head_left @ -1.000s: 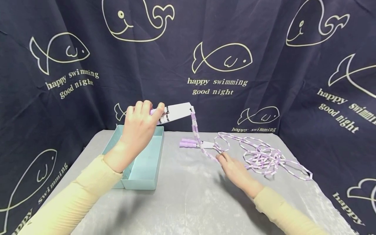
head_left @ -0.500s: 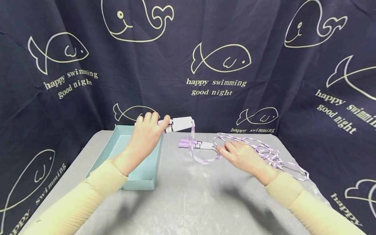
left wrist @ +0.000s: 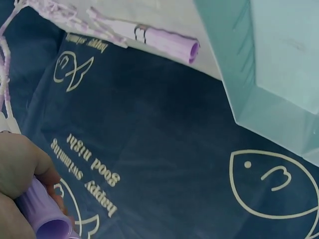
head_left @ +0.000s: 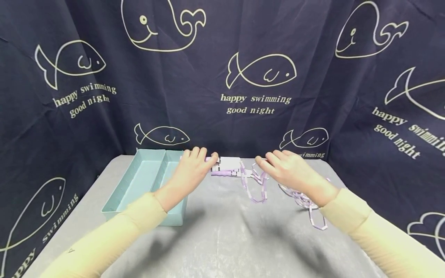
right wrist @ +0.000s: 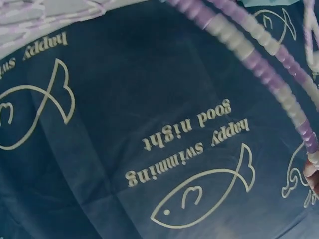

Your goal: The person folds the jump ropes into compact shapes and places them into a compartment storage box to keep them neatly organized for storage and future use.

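Note:
My left hand (head_left: pixel 190 170) grips the purple handles of a beaded jump rope (head_left: pixel 230 163), whose white ends point right. In the left wrist view, a purple handle (left wrist: pixel 45 211) shows its hollow end beneath the curled fingers. From the white ends, the purple-and-white cord hangs in a loop toward my right hand (head_left: pixel 291 172). That hand pinches the cord, and its beaded strands (right wrist: pixel 266 72) run up to the fingertips in the right wrist view. Behind and below lies a second jump rope's handle (left wrist: pixel 169 44) on the table, partly covered by the held one in the head view.
A light blue box (head_left: pixel 178 216) with a divider stands on the grey table (head_left: pixel 222 239), left of the ropes. A tangle of beaded cord (head_left: pixel 300 199) lies under my right forearm. Dark blue fabric (head_left: pixel 194 96) with printed fish hangs around the table.
My left hand has come down and to the right with the handles. My right hand has lifted with the cord, and the hanging loop has drawn up between the hands.

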Demonstrator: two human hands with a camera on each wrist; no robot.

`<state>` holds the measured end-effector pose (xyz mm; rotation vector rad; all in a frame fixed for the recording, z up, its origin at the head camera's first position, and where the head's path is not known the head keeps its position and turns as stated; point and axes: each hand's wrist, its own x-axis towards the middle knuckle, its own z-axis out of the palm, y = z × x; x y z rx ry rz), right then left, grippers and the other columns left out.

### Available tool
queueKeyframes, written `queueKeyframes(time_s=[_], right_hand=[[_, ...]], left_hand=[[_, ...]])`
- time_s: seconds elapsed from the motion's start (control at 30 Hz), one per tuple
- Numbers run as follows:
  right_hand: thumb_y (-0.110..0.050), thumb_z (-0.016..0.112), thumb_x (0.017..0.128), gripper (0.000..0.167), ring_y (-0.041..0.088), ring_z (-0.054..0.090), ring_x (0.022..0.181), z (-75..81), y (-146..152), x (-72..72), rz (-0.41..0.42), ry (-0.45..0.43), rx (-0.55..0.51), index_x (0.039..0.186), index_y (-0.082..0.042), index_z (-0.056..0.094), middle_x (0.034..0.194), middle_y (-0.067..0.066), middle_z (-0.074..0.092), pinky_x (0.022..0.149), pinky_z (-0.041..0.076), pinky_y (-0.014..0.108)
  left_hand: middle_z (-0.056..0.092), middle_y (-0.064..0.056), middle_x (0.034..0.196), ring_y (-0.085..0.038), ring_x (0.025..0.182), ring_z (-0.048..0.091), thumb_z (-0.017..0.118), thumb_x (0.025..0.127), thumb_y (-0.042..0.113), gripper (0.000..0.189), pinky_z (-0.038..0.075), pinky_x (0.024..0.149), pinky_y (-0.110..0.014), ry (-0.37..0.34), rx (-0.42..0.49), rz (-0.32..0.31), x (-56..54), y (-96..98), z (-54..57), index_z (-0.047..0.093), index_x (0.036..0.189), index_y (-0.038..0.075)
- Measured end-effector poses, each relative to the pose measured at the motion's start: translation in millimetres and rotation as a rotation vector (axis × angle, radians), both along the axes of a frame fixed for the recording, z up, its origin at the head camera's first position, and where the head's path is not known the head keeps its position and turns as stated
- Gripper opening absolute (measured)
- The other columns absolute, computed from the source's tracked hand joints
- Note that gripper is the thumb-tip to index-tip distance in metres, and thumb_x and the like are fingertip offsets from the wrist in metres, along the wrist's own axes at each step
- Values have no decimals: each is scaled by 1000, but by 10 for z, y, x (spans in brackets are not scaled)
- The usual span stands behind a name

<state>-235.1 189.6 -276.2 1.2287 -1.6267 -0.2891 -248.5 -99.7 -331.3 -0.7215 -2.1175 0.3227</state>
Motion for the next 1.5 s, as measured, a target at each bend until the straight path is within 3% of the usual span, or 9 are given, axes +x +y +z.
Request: queueKeyframes(time_s=[0.2,0.37,0.57,0.77,0.93,1.03,1.17,1.3,1.5], right_hand=[[-3,37,91,26,23,45,51,87,-58,-42,-103,-36,-2,103,-1,60,67,7,49,43,34,29],[2,37,87,28,24,48,52,194,-142,-82,-157,-83,-12,106,0,56,69,8,50,42,36,31],[4,40,85,23,24,47,49,275,-222,-188,-206,-99,-46,102,-1,55,66,7,49,39,34,31],[1,45,87,14,26,49,48,279,-269,-316,-259,-169,-90,99,-1,52,65,8,50,37,38,36],[-5,46,91,5,27,50,47,247,-298,-442,-303,-219,-107,95,-2,48,64,9,49,38,39,39],[-1,46,89,6,27,50,46,223,-306,-513,-323,-230,-98,95,-2,47,63,9,49,39,40,39],[5,44,86,11,28,51,45,190,-305,-593,-350,-232,-93,95,-2,46,63,9,49,39,41,39],[6,43,85,12,28,52,45,158,-289,-674,-358,-223,-101,93,-2,46,62,9,50,38,41,39],[5,45,85,12,31,51,43,118,-253,-779,-395,-272,-117,95,-1,44,63,11,51,39,42,42]], left_hand=[[50,-9,87,-26,75,46,59,78,1,38,34,60,-34,-6,-64,-13,-37,137,-135,52,112,19],[50,-7,87,-24,74,45,58,80,4,35,35,60,-33,13,-103,-47,-42,262,-193,52,110,19],[51,-5,87,-23,76,47,46,87,5,26,36,62,-32,51,-113,-84,-34,382,-247,51,110,17],[52,-4,86,-22,74,48,33,92,6,27,34,60,-31,99,-117,-99,-36,439,-288,52,109,14],[50,-2,79,-20,68,47,26,95,7,27,30,56,-30,157,-89,-169,-34,516,-306,52,104,10],[50,-1,80,-19,68,47,28,95,8,27,30,56,-29,172,-85,-197,-6,554,-303,50,111,8],[52,0,81,-17,68,47,34,92,8,40,31,57,-28,169,-108,-202,59,573,-279,44,131,6],[52,2,83,-18,70,48,39,90,7,54,33,57,-28,135,-135,-222,110,578,-252,37,143,17],[53,-1,84,-20,69,47,44,87,4,65,34,57,-30,95,-142,-280,144,578,-223,32,143,37]])
